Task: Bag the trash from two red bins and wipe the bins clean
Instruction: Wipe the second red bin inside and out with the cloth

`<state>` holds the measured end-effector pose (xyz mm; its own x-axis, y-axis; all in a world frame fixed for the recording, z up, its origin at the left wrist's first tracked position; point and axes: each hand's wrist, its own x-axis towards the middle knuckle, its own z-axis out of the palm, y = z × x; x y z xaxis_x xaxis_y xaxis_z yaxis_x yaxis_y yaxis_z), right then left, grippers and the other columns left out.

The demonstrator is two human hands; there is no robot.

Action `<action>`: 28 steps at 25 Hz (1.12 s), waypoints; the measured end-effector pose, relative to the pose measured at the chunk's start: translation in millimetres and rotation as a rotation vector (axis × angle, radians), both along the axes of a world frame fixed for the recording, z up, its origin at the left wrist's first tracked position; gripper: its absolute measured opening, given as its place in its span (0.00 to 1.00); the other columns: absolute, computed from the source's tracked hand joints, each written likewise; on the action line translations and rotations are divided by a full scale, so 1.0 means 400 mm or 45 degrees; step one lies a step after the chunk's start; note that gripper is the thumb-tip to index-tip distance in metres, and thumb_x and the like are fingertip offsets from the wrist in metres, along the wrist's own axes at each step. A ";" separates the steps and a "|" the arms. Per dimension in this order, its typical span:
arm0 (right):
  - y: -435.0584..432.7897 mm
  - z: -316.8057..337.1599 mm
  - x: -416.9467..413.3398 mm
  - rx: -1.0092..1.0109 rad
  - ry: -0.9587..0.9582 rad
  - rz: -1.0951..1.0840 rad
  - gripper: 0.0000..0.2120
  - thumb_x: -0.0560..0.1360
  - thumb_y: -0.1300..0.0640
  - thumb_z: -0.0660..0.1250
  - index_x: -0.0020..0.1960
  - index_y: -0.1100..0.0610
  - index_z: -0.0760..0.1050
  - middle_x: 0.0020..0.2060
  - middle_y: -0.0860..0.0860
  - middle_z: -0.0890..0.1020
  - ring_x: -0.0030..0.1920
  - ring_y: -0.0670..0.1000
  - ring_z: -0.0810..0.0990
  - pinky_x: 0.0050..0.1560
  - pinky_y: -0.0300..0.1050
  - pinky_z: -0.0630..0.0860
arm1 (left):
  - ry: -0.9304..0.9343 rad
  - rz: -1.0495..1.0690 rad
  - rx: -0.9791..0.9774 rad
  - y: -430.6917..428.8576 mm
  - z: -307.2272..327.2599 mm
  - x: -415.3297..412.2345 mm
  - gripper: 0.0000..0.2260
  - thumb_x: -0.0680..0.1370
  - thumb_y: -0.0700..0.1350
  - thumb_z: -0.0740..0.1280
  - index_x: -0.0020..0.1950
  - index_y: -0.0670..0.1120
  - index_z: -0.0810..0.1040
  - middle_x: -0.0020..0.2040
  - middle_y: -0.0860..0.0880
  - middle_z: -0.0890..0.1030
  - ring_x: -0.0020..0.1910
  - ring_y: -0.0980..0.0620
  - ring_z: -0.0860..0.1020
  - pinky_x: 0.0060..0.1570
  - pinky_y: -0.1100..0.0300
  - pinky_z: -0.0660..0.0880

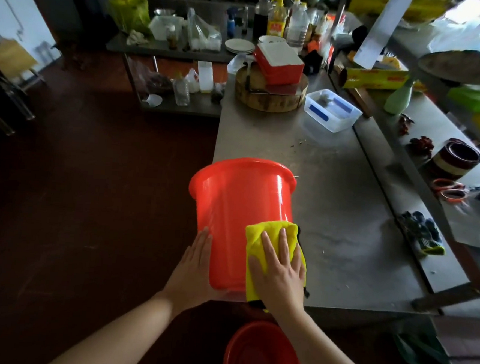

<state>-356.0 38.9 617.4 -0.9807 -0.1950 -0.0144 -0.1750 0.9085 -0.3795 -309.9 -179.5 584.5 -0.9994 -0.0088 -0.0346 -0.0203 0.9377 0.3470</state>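
A red bin [240,207] lies tilted on the near left corner of the steel table [341,217], its mouth facing away from me. My left hand [196,267] rests flat against the bin's left side, fingers straight. My right hand [279,267] presses a yellow cloth [258,234] flat onto the bin's outer wall near its base. A second red bin [261,354] stands on the floor below the table edge, between my forearms, mouth up.
Further back on the table are a round wooden chopping block [270,98] with a red-and-white box on it and a clear plastic tub [333,110]. Gloves [421,231], scissors and a striped bowl lie along the right ledge. Dark floor spreads to the left.
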 end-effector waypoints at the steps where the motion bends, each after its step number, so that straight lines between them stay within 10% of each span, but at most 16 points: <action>1: 0.007 0.000 0.008 -0.011 -0.021 -0.005 0.31 0.76 0.26 0.43 0.78 0.29 0.40 0.82 0.43 0.42 0.81 0.63 0.45 0.77 0.64 0.53 | -0.009 -0.018 -0.018 0.005 0.015 -0.007 0.68 0.58 0.85 0.61 0.82 0.45 0.37 0.82 0.45 0.36 0.81 0.46 0.39 0.77 0.42 0.53; 8: -0.004 0.025 -0.021 0.009 -0.073 0.025 0.31 0.76 0.25 0.44 0.77 0.28 0.40 0.82 0.43 0.42 0.80 0.64 0.45 0.77 0.64 0.52 | -0.069 -0.102 -0.014 0.061 0.035 -0.051 0.65 0.57 0.86 0.59 0.80 0.55 0.31 0.78 0.42 0.28 0.76 0.36 0.28 0.74 0.29 0.48; 28: 0.063 0.120 -0.261 0.274 -0.031 -0.103 0.31 0.78 0.30 0.50 0.78 0.31 0.44 0.82 0.44 0.42 0.80 0.66 0.42 0.74 0.69 0.52 | 0.084 -0.196 0.494 0.213 -0.116 -0.031 0.59 0.67 0.66 0.75 0.82 0.53 0.37 0.81 0.47 0.33 0.80 0.46 0.36 0.73 0.40 0.61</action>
